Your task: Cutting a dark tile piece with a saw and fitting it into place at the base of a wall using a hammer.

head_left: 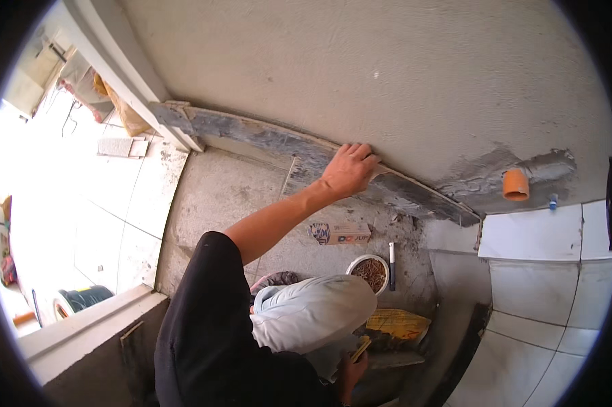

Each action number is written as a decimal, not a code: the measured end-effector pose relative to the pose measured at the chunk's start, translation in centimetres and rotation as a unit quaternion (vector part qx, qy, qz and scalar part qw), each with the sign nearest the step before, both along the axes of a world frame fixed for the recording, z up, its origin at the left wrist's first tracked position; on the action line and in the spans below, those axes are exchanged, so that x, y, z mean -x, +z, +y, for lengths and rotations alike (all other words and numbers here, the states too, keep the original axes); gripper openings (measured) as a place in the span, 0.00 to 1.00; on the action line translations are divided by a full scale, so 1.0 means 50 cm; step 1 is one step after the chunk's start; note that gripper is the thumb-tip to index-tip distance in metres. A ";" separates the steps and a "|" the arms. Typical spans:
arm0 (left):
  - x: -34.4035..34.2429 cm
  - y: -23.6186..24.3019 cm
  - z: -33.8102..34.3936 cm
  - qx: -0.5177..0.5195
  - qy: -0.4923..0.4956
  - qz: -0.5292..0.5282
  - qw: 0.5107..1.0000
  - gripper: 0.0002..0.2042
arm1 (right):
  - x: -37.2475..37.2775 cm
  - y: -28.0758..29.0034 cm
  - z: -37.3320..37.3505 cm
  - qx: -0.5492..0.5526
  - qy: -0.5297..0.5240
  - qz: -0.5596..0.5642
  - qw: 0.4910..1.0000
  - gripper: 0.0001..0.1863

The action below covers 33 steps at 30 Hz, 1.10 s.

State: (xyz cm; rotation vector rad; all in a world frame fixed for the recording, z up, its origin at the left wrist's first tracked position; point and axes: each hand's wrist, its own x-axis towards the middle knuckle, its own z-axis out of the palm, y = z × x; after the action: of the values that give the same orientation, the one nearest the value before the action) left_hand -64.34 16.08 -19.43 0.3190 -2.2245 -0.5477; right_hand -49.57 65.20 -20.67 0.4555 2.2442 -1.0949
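My left hand (pixel 350 166) grips the top edge of a long, grey-stained board (pixel 245 136) lying along the foot of the plastered wall (pixel 360 68), from the door frame toward the tiled corner. Low at the bottom centre, partly hidden by my dark sleeve, my right hand (pixel 351 373) is closed on a narrow yellow object (pixel 361 348), too small to identify surely. Near my light-trousered knee stand a white tub (pixel 353 270) of small brown pieces and a slim black-and-white tool (pixel 392 271). A printed cardboard box (pixel 340 233) lies below the board.
An orange pipe stub (pixel 515 183) and small blue fitting (pixel 553 201) project from the wall at right, above white tiles (pixel 530 292). A yellow bag (pixel 397 325) lies beside my knee. At left, beyond a door frame (pixel 143 88), are a bright tiled floor, loose slabs (pixel 119 147) and a dark bucket (pixel 82 302).
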 end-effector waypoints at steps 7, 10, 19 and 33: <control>-0.011 0.031 0.045 0.052 0.030 -0.182 0.982 0.16 | 0.035 -0.180 0.053 0.106 0.128 0.077 0.983 0.33; -0.008 0.061 0.059 0.026 0.040 -0.279 0.959 0.15 | 0.030 -0.232 0.103 0.082 0.190 0.170 0.964 0.33; -0.224 0.207 0.058 0.070 0.026 -0.327 0.942 0.10 | 0.009 -0.213 0.176 0.119 0.274 0.218 0.929 0.36; -0.726 0.097 -0.053 -0.069 0.092 -0.359 0.926 0.08 | 0.061 -0.144 0.184 0.274 0.143 0.069 0.949 0.18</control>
State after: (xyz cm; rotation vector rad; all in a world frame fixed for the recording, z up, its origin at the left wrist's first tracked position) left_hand -28.04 13.45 -14.57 0.9140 -2.8125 -0.5387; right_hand -52.63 74.38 -27.89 -0.1774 1.9180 -1.5459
